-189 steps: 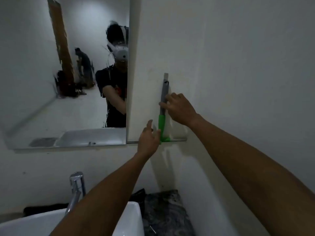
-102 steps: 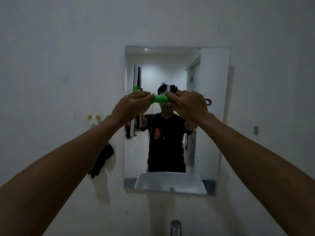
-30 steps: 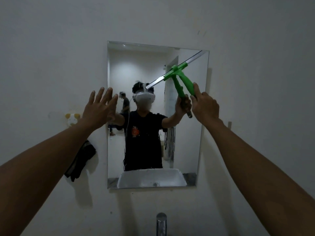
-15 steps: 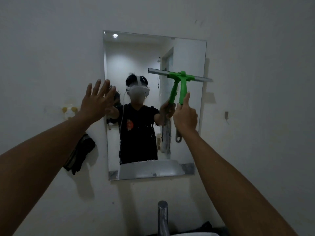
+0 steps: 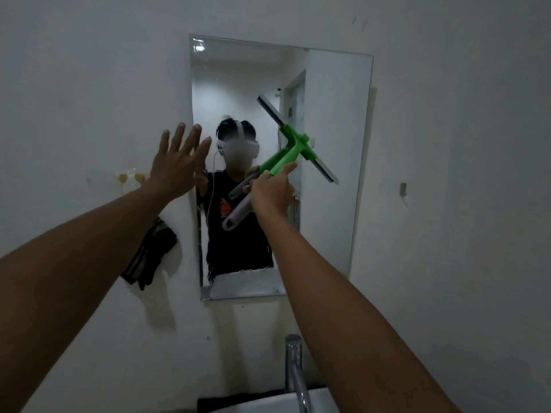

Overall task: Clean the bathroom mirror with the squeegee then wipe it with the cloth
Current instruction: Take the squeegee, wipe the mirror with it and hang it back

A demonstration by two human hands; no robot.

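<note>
The rectangular mirror (image 5: 334, 120) hangs on the white wall straight ahead. My right hand (image 5: 271, 193) grips the green-and-grey squeegee (image 5: 293, 152) by its handle in front of the mirror's middle. Its blade tilts from upper left to lower right. My left hand (image 5: 179, 162) is raised with fingers spread at the mirror's left edge, holding nothing. A dark cloth (image 5: 150, 254) hangs on the wall left of the mirror, below my left forearm.
A chrome faucet (image 5: 293, 371) rises over the white sink (image 5: 286, 403) at the bottom centre. A small yellow wall hook (image 5: 131, 177) sits left of the mirror. Another small hook (image 5: 403, 189) is on the wall to the right.
My right hand has turned the squeegee so the blade went from level to slanting down to the right, and lowered it slightly. My left hand stays spread at the mirror's left edge.
</note>
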